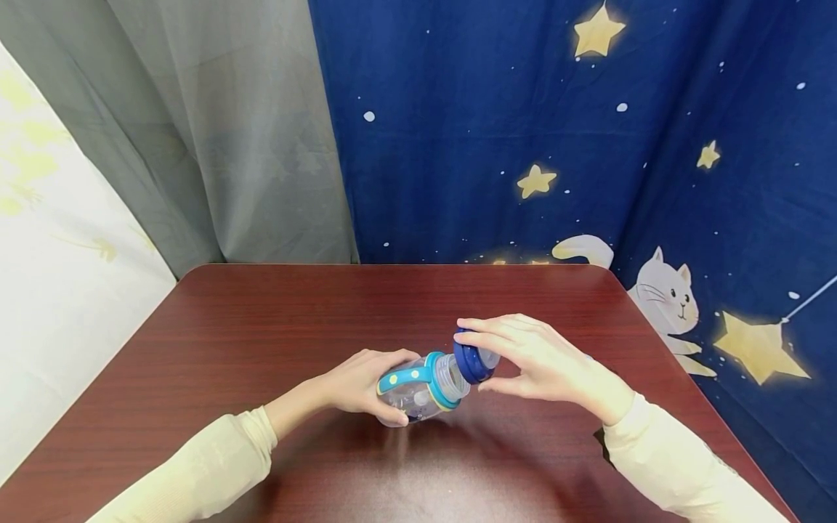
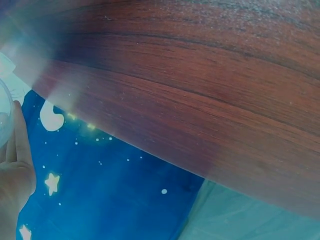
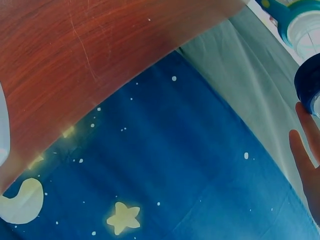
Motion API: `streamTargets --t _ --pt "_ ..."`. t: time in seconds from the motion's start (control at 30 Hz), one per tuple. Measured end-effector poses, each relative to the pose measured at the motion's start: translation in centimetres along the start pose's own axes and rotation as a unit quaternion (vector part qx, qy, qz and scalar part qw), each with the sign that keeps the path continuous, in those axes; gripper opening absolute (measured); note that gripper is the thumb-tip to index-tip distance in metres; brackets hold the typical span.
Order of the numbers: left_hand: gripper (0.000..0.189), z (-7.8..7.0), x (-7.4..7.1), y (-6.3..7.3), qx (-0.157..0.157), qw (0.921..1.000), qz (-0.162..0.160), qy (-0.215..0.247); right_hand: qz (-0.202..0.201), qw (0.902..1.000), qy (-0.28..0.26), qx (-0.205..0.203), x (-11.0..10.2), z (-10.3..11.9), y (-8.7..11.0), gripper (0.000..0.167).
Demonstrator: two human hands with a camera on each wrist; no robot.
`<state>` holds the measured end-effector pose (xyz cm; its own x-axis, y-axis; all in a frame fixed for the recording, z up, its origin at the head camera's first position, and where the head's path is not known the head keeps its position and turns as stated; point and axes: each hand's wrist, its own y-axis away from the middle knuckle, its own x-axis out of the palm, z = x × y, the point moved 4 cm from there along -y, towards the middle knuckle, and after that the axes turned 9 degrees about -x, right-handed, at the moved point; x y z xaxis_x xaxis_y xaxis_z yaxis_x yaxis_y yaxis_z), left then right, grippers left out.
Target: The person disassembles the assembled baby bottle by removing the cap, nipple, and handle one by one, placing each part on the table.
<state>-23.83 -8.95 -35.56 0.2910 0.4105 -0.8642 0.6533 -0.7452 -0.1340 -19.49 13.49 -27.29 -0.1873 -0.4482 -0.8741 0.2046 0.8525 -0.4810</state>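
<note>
In the head view my left hand (image 1: 366,381) grips a clear baby bottle (image 1: 418,401) from its left side. The bottle is tilted, its bare threaded neck pointing right, and a teal collar with a dotted handle (image 1: 405,376) surrounds it. My right hand (image 1: 549,361) pinches a dark blue bottle cap (image 1: 471,361) with a see-through top, thumb below and fingers above. The cap is tilted at the neck's mouth; whether they touch I cannot tell. The right wrist view shows the cap (image 3: 306,82) just below the teal collar (image 3: 287,20). A sliver of bottle (image 2: 5,117) shows in the left wrist view.
Both hands are over a dark red-brown wooden table (image 1: 294,312). Behind it hang a grey curtain (image 1: 261,145) and a blue curtain (image 1: 458,145) with stars and a cat. A small dark thing (image 1: 603,444) shows under the right sleeve.
</note>
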Motion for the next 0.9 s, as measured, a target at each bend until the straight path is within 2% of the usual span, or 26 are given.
streamTargets --t 0.5,0.9 --pt "0.072 0.2 0.2 -0.1 -0.002 1.0000 -0.001 0.002 -0.017 0.9995 0.020 0.015 -1.8 -0.5 -0.3 0.065" --pt "0.072 0.2 0.2 -0.1 -0.006 1.0000 0.004 0.006 -0.047 0.9979 0.044 -0.001 -3.2 -0.7 -0.9 0.062"
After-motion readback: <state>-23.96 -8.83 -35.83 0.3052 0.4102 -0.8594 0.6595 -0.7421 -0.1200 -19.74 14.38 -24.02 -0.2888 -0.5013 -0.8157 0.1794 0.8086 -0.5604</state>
